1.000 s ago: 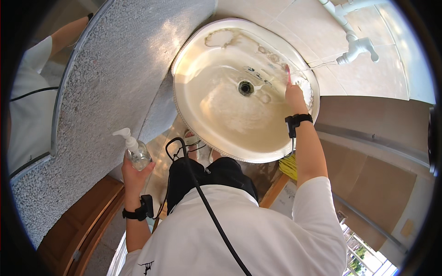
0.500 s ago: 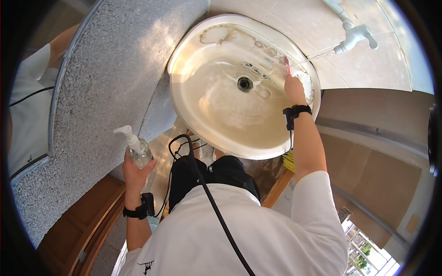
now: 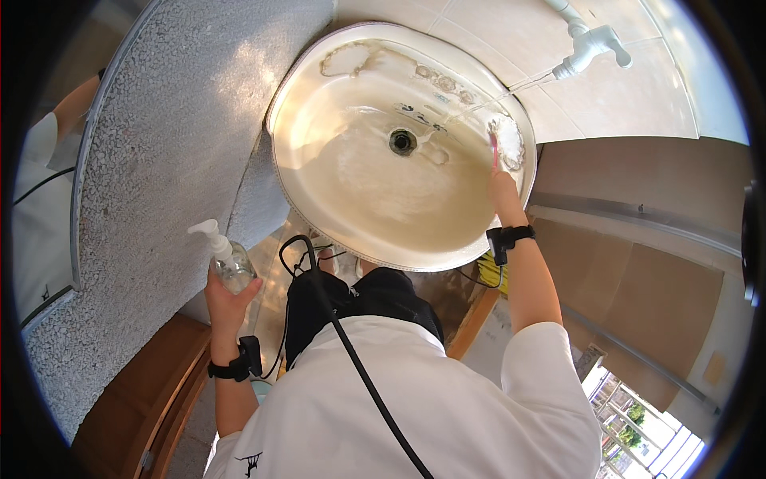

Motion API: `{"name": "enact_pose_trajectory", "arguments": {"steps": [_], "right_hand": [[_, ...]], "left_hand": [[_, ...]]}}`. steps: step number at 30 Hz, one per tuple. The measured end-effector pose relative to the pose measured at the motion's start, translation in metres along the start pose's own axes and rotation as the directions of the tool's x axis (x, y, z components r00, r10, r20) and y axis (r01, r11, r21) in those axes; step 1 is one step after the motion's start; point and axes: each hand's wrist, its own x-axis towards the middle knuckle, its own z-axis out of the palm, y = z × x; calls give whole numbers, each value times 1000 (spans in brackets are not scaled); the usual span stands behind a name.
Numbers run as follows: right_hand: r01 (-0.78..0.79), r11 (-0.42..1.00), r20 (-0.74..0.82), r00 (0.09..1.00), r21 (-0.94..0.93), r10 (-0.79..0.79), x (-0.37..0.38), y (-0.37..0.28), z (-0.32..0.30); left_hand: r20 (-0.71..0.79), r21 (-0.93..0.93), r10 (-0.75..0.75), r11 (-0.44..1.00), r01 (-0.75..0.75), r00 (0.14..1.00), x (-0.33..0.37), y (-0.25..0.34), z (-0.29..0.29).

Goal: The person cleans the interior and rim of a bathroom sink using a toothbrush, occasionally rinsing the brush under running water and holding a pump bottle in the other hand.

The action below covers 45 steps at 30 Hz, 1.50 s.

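Observation:
My left hand (image 3: 227, 302) is wrapped round a clear pump bottle (image 3: 237, 275) with a white pump head, held upright beside the rough grey wall. On the right, my right hand (image 3: 504, 194) grips a slim pink toothbrush (image 3: 495, 152) over the right rim of the basin. The brush's far end points away from me, beside a whitish stained patch; its bristles are too small to make out. The cream basin (image 3: 319, 168) has a dark drain hole (image 3: 403, 142) and brownish stains along its back ledge. Water runs from a pale tap (image 3: 589, 54) into it.
A grey pebbled wall (image 3: 171, 144) with a mirror stands at the left, above a brown wooden cabinet (image 3: 144, 391). A black cable (image 3: 359, 359) hangs in front of my body. Brown panels (image 3: 638, 279) and a metal rail lie to the right.
My right hand has drawn the toothbrush toward me along the basin's right side, away from the water stream. My left hand still holds the bottle. The view has shifted slightly.

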Motion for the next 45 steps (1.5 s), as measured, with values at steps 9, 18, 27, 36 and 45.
{"name": "enact_pose_trajectory", "arguments": {"steps": [9, 18, 27, 36, 45], "right_hand": [[-197, 969, 94, 978, 152, 184, -18, -65, -43], [-113, 953, 128, 989, 281, 79, -18, -43, -34], [77, 994, -13, 997, 83, -76, -7, 3, -42], [-161, 898, 189, 978, 410, 89, -20, -42, -44], [-137, 936, 139, 986, 323, 96, -11, -38, -42]], "left_hand": [[29, 34, 34, 999, -35, 999, 6, 10, 9], [36, 82, 42, 996, -45, 998, 4, 9, 8], [7, 56, 83, 995, -83, 997, 2, 12, 6], [38, 66, 2, 998, -4, 999, 5, 6, 3], [41, 40, 30, 999, -32, 999, 7, 6, 3]]}}
